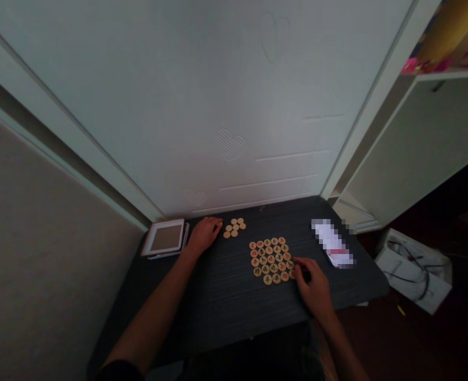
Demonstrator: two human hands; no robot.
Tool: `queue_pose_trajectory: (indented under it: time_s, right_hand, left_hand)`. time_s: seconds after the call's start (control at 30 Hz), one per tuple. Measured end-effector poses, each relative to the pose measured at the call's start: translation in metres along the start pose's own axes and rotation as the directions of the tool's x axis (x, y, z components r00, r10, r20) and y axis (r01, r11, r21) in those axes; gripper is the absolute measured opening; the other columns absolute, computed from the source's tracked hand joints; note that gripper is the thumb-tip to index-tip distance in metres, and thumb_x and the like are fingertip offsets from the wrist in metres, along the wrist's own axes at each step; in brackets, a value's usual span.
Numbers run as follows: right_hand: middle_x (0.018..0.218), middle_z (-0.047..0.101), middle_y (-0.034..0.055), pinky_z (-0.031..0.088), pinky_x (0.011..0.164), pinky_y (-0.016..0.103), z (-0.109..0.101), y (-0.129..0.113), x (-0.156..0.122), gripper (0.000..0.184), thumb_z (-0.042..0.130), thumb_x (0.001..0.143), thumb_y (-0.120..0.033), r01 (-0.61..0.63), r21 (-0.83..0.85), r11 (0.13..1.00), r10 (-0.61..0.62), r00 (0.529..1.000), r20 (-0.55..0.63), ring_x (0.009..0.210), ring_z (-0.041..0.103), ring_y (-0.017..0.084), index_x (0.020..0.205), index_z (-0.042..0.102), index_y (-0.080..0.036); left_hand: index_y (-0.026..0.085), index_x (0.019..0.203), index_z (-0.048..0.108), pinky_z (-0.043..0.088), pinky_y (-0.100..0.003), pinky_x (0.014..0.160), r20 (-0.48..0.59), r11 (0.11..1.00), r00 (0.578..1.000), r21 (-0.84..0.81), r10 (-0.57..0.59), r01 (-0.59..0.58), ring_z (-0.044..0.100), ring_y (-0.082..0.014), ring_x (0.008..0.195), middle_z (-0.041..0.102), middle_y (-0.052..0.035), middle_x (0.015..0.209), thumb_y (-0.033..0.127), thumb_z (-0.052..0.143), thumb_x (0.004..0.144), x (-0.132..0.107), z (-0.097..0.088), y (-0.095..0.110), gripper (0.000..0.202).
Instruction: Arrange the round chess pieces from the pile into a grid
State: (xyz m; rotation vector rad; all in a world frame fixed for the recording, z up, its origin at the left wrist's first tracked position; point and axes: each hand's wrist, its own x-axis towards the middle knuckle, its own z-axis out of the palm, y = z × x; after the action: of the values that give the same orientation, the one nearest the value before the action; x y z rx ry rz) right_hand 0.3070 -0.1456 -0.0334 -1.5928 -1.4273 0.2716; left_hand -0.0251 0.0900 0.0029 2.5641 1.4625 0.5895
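Round wooden Chinese chess pieces point(271, 259) with red and black characters lie face up in close rows on the dark table point(218, 301). My right hand point(315, 283) is at the right edge of these rows, thumb and forefinger curled closely at the end piece point(292, 274) of the nearest row. Farther back, my left hand point(204, 234) rests on the tabletop with its fingertips closed on a single piece point(220, 225). Just right of that hand lies a small cluster of pieces point(236, 227) showing plain faces.
A shallow white-edged box point(166, 236) sits at the table's back left corner. A phone point(332, 243), partly blurred out, lies on the right side. Behind the table stands a white panel point(234, 106) with heart patterns. A white box with cables point(414, 270) is beyond the right edge.
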Motion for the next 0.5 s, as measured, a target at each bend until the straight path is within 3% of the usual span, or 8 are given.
queue_pose_trajectory:
  time_s: [0.23,0.4,0.5]
  right_hand:
    - [0.102,0.072,0.0097,0.058,0.08,0.04,-0.001,-0.001,0.001,0.025,0.053,0.096,-0.035,0.027,0.008,1.0,-0.027,0.999,-0.034,0.092,0.069,0.025,0.111,0.069,-0.022]
    - [0.103,0.071,0.0098,0.056,0.088,0.046,-0.002,-0.016,-0.01,0.02,0.055,0.096,-0.029,0.101,-0.002,0.995,-0.101,0.993,-0.059,0.097,0.068,0.027,0.108,0.07,-0.024]
    - [0.107,0.072,0.0083,0.056,0.093,0.046,0.004,-0.035,-0.023,0.022,0.054,0.095,-0.023,0.177,0.036,0.984,-0.178,0.984,0.02,0.102,0.067,0.026,0.112,0.069,-0.026]
  left_hand:
    - [0.023,0.119,0.066,0.052,-0.038,0.101,-0.03,0.999,1.0,-0.051,0.009,-0.01,0.066,-0.0233,0.111,0.07,-0.0069,0.12,0.033,0.049,0.099,-0.036,-0.015,0.024,0.029]
    - [0.026,0.117,0.068,0.053,-0.04,0.102,-0.069,0.96,0.997,-0.276,0.018,-0.036,0.068,-0.0224,0.109,0.07,-0.0052,0.12,0.031,0.055,0.097,-0.081,-0.023,0.067,0.025]
    - [0.027,0.116,0.07,0.059,-0.035,0.091,-0.007,0.887,1.0,-0.461,-0.007,0.003,0.071,-0.0199,0.101,0.072,-0.0041,0.118,0.03,0.059,0.095,-0.107,-0.024,0.098,0.024]
